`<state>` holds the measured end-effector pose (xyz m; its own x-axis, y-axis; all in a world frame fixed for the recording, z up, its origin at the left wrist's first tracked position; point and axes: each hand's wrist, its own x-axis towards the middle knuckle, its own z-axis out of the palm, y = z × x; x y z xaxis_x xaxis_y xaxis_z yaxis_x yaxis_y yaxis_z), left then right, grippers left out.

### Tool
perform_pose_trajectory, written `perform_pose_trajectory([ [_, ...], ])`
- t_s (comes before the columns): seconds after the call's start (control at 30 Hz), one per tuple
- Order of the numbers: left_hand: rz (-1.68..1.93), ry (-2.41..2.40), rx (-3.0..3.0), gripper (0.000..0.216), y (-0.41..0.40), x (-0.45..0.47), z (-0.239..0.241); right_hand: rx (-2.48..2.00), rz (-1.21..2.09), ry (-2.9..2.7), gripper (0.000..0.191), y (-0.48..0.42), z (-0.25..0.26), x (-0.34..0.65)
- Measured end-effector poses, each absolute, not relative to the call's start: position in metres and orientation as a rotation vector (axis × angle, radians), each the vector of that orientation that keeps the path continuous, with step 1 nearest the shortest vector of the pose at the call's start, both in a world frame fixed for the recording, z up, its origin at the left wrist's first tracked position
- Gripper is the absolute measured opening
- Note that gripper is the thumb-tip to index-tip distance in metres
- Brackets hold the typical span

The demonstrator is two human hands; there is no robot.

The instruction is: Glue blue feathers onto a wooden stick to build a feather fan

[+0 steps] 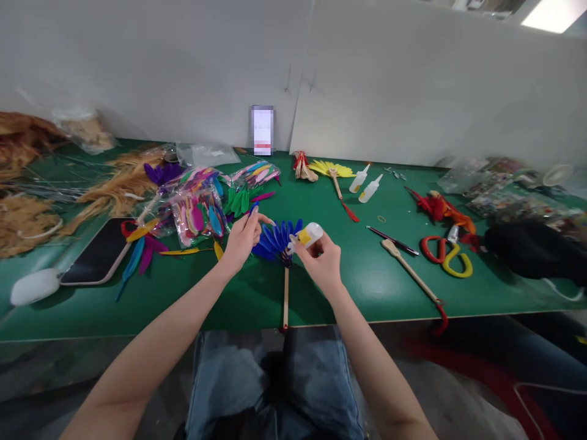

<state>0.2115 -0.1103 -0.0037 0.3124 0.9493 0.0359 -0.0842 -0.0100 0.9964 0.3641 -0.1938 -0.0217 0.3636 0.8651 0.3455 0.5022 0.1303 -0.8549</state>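
Note:
A blue feather fan (275,240) on a wooden stick (286,299) lies on the green table (367,281) in front of me. My left hand (243,238) pinches a blue feather at the fan's left edge. My right hand (321,260) grips a small white glue bottle (308,235) with a yellow label, its nozzle pointing down at the base of the feathers.
Bags of coloured feathers (202,205) lie left of the fan, with a phone (98,253) and a white object (34,286) further left. A yellow fan (331,170), two glue bottles (364,183), a bare fan stick (410,272) and red and yellow scissors (447,253) lie to the right.

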Motion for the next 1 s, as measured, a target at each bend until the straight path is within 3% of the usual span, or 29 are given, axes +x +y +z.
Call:
perform_pose_trajectory([
  [1.0,1.036,0.900,1.296,0.043,-0.1100,0.2115,-0.0041,-1.470,0.318,-1.210,0.028,-0.1987,-0.0186,0.3724],
])
